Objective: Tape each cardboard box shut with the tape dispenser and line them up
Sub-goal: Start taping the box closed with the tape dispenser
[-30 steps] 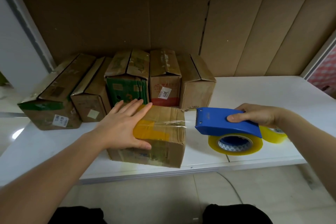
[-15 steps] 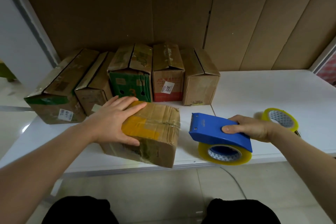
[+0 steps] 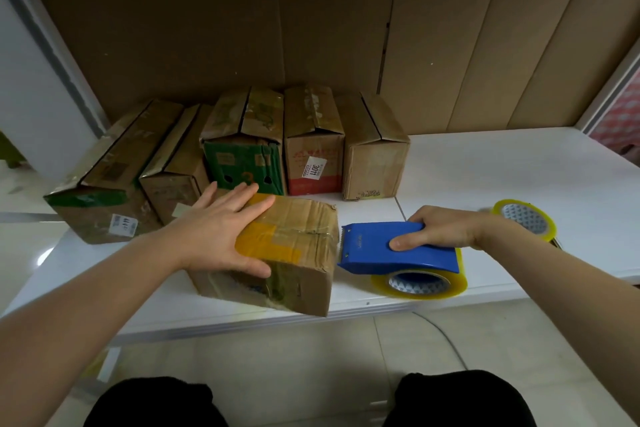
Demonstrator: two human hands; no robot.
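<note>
Boxes number six in our count: five cardboard boxes stand side by side in a row [image 3: 242, 156] at the back of the white table [image 3: 502, 177], against the brown cardboard backing [image 3: 242, 28], and a sixth box [image 3: 294, 253] sits alone in front of them, near the table's front edge. We count one blue tape dispenser [image 3: 391, 246], with a yellowish roll of clear tape mounted under it, and one spare tape roll [image 3: 524, 218] lying flat farther to the right.

Our left hand [image 3: 221, 232] lies flat on top of the front box, fingers straight and spread, the thumb reaching down its near side, over a patch of yellow tape [image 3: 266, 243]. Our right hand [image 3: 446, 229] grips the dispenser from above, thumb pressed on its near face, the other fingers wrapped over the far side.

The dispenser sits just right of the box, close but apart from it as far as we can tell. Its long axis runs left to right, and its toothed cutting end points left at the box's right end. The front box also lies with its long axis roughly left to right, turned slightly askew, while the five boxes behind run front to back. The spare roll rests just beyond our right wrist.
</note>
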